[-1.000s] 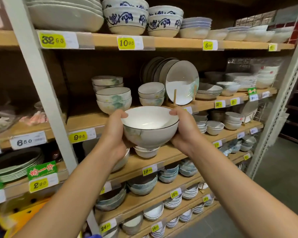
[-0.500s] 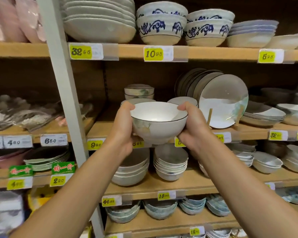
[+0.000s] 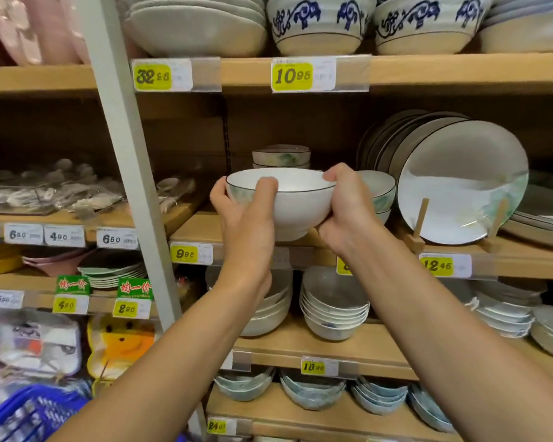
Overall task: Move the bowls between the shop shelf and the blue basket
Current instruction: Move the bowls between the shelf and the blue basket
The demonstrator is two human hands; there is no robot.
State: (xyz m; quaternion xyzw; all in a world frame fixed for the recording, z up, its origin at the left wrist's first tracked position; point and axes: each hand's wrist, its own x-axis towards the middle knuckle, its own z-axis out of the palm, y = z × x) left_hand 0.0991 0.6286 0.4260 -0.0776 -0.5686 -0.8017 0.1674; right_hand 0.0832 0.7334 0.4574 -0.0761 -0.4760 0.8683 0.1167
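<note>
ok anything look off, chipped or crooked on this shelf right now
Nothing stands out. The white bowl looks whole and level, gripped by the left hand and right hand; the plates on edge lean in a wooden rack, as displayed.

The single view comes from a wide-angle camera worn on the person's head. It faces the shop shelf [image 3: 201, 224] almost straight on and from close by, about level with the board that carries the upright plates [image 3: 460, 183]. Both forearms run in from the bottom edge to the left hand [image 3: 243, 218] and right hand [image 3: 348, 212], which grip a bowl [image 3: 300, 202] at mid-frame. The blue basket [image 3: 29, 409] cuts the lower left corner. The grey post [image 3: 125, 154] shows leaning.
</note>
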